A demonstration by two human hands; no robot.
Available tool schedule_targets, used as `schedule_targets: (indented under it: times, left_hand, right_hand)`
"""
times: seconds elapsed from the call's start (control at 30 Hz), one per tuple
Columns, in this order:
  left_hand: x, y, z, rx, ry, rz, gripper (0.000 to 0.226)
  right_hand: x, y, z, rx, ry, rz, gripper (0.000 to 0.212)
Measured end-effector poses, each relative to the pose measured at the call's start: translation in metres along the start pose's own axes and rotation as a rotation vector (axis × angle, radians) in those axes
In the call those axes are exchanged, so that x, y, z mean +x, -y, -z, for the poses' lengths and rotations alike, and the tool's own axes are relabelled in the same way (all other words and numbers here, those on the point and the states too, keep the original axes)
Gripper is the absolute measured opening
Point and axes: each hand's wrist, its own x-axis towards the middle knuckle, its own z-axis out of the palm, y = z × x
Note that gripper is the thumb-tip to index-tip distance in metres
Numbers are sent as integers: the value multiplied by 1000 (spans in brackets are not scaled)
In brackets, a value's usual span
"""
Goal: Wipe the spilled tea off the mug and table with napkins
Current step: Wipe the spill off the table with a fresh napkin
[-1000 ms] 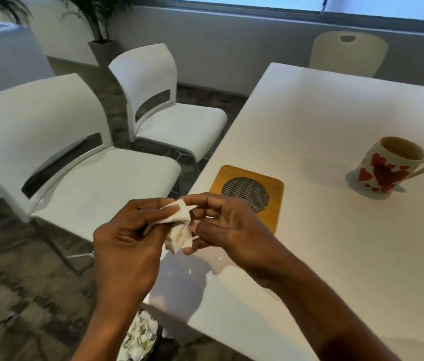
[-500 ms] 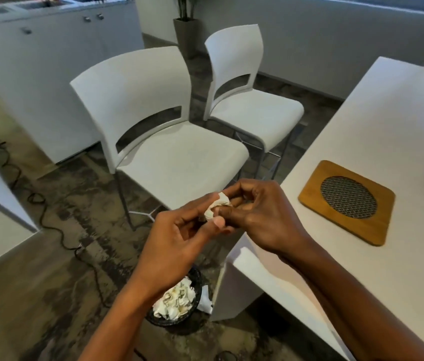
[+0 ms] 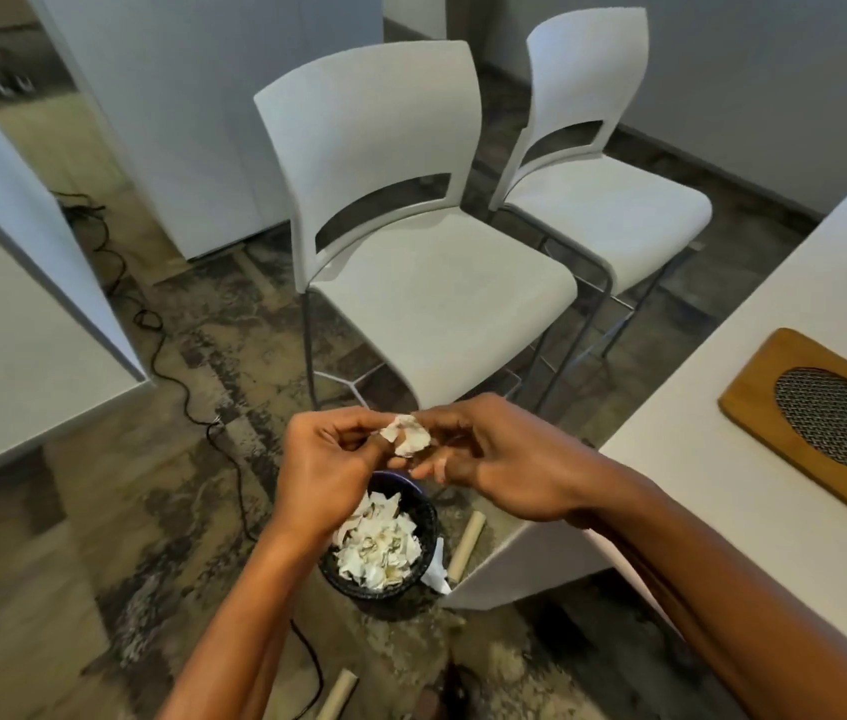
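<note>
A crumpled, tea-stained napkin (image 3: 405, 433) is pinched between the fingertips of my left hand (image 3: 325, 470) and my right hand (image 3: 494, 459). Both hands hover off the table's left corner, directly above a black waste bin (image 3: 426, 517) on the floor. The bin holds several used, crumpled napkins (image 3: 377, 545). Only the left strip of the white table (image 3: 722, 444) is in view. The mug is out of the frame.
A wooden trivet with a mesh oval (image 3: 826, 423) lies on the table near its left edge. Two white chairs (image 3: 411, 241) (image 3: 603, 163) stand beyond the bin. Cardboard tubes (image 3: 465, 543) and black cables (image 3: 161, 350) lie on the floor.
My view has swung left and down, away from the mug. Both hands have carried the napkin off the table edge to above the bin, crumpling it smaller.
</note>
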Motion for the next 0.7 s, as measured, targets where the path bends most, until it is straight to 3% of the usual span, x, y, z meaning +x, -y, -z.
schedule_targets:
  times: [0.1, 0.3, 0.37, 0.53, 0.7]
  left_hand:
    - [13, 47, 6, 154, -32, 131, 21]
    - [25, 187, 4, 430, -94, 540, 13]
    - [29, 217, 8, 550, -73, 582, 16]
    - [35, 242, 8, 765, 89, 644, 49]
    - [42, 240, -12, 702, 67, 666, 37]
  right_hand:
    - [1, 8, -2, -138, 35, 15, 34]
    - [-35, 11, 26, -58, -185, -33, 32]
    - [-54, 5, 38, -30, -234, -25, 29]
    - [-102, -14, 62, 64, -418, 28, 23]
    - [-154, -34, 85, 105, -633, 57, 24]
